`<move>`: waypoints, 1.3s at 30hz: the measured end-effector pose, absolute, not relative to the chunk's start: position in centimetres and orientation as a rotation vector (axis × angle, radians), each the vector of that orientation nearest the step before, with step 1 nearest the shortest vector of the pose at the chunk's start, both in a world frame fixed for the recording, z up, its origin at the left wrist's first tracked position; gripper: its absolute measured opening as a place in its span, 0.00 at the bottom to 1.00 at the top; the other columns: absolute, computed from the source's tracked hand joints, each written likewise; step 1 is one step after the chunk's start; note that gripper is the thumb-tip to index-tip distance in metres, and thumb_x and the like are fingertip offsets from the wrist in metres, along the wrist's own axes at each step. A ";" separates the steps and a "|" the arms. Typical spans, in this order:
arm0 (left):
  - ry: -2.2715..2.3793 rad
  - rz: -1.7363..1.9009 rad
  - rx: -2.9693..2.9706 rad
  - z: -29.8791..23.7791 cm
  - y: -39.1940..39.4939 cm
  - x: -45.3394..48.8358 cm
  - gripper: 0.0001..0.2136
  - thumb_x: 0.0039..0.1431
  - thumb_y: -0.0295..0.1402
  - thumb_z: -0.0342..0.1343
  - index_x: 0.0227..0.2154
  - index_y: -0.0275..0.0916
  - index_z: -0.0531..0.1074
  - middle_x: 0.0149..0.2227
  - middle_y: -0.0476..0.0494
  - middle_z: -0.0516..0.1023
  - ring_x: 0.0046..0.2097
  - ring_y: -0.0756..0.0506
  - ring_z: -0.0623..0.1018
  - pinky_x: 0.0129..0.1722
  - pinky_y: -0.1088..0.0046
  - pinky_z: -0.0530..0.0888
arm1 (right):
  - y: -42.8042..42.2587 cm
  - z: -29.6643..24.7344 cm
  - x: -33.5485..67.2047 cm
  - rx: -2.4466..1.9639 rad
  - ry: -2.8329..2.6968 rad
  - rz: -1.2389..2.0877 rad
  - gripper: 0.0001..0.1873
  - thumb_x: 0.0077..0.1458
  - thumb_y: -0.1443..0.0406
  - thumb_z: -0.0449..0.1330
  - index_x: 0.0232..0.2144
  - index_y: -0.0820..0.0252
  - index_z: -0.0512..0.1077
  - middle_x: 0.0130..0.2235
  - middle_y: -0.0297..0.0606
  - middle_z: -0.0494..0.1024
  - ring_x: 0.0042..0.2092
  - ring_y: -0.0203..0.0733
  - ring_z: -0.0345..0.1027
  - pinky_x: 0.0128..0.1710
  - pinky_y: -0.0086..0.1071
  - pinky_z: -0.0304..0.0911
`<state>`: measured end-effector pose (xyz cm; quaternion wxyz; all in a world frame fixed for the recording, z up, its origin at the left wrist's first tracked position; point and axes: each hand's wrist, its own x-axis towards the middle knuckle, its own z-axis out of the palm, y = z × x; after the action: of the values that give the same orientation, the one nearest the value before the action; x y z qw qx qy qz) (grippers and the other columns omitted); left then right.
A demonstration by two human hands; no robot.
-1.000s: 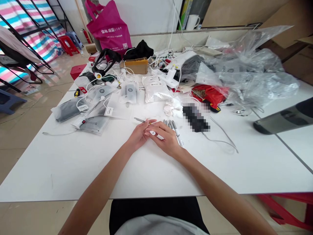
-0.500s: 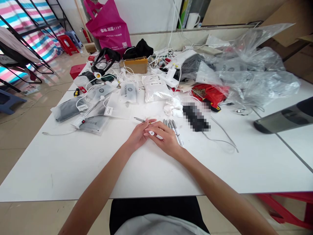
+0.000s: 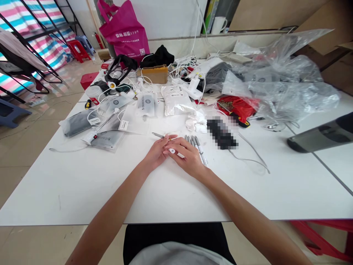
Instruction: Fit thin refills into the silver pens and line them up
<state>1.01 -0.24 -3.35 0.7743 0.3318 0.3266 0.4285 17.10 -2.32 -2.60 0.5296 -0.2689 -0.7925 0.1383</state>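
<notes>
My left hand [image 3: 156,152] rests on the white table [image 3: 74,187], its fingers closed around a thin pointed tool [image 3: 158,135] with a grey tip and a small yellow band. My right hand [image 3: 186,152] is close beside it, with its fingertips on a small white cylinder [image 3: 172,151]. The cylinder's far part is hidden by my fingers. Just past my right hand lie several slim grey-tipped pens [image 3: 197,147], and the hand partly overlaps their lower ends.
Sealed plastic pouches, white cables, crumpled clear plastic and a cardboard box [image 3: 156,74] crowd the far half of the table. A blurred dark object [image 3: 222,134] and a grey cable [image 3: 252,154] lie to the right. A dark cylindrical object [image 3: 321,134] sits at the right.
The white cylinder shows less of its length between my fingers than a second ago. My hands have barely moved, and the whole view has shifted slightly.
</notes>
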 end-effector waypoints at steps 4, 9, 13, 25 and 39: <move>0.705 0.927 0.711 -3.4 -0.2 1.0 0.23 0.67 0.50 0.60 0.54 0.36 0.77 0.49 0.33 0.81 0.53 0.38 0.80 0.54 0.61 0.75 | -2.3 -2.9 17.1 -0.674 -1.896 0.347 0.11 0.68 0.68 0.61 0.48 0.50 0.79 0.42 0.40 0.79 0.41 0.40 0.76 0.37 0.33 0.76; 0.715 0.926 0.718 -3.3 -0.2 1.0 0.22 0.68 0.49 0.58 0.54 0.36 0.76 0.48 0.34 0.81 0.52 0.38 0.80 0.51 0.63 0.76 | -2.3 -2.8 17.1 -0.644 -1.891 0.332 0.11 0.67 0.70 0.61 0.48 0.51 0.79 0.43 0.41 0.79 0.41 0.39 0.76 0.37 0.33 0.75; 0.720 0.926 0.712 -3.2 -0.2 1.0 0.22 0.68 0.49 0.59 0.53 0.36 0.76 0.50 0.33 0.80 0.52 0.39 0.80 0.50 0.64 0.77 | -2.3 -2.6 17.1 -0.636 -1.897 0.330 0.10 0.67 0.69 0.62 0.47 0.52 0.79 0.43 0.41 0.79 0.40 0.39 0.75 0.36 0.33 0.75; 0.719 0.926 0.710 -3.3 -0.2 1.0 0.22 0.67 0.49 0.60 0.53 0.36 0.76 0.54 0.32 0.80 0.52 0.39 0.81 0.51 0.64 0.77 | -2.3 -2.7 17.1 -0.639 -1.896 0.332 0.13 0.67 0.70 0.61 0.49 0.50 0.79 0.43 0.40 0.79 0.39 0.39 0.75 0.37 0.34 0.75; 0.711 0.934 0.701 -3.2 -0.2 1.0 0.22 0.66 0.48 0.61 0.53 0.36 0.76 0.56 0.31 0.79 0.53 0.39 0.80 0.50 0.64 0.77 | -2.3 -2.7 17.1 -0.657 -1.892 0.345 0.12 0.68 0.67 0.62 0.49 0.49 0.80 0.44 0.40 0.80 0.39 0.39 0.75 0.39 0.34 0.75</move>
<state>0.95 -0.19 -3.17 0.7752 0.3239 0.3285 0.4316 17.11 -2.32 -2.71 0.5266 -0.2747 -0.7915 0.1444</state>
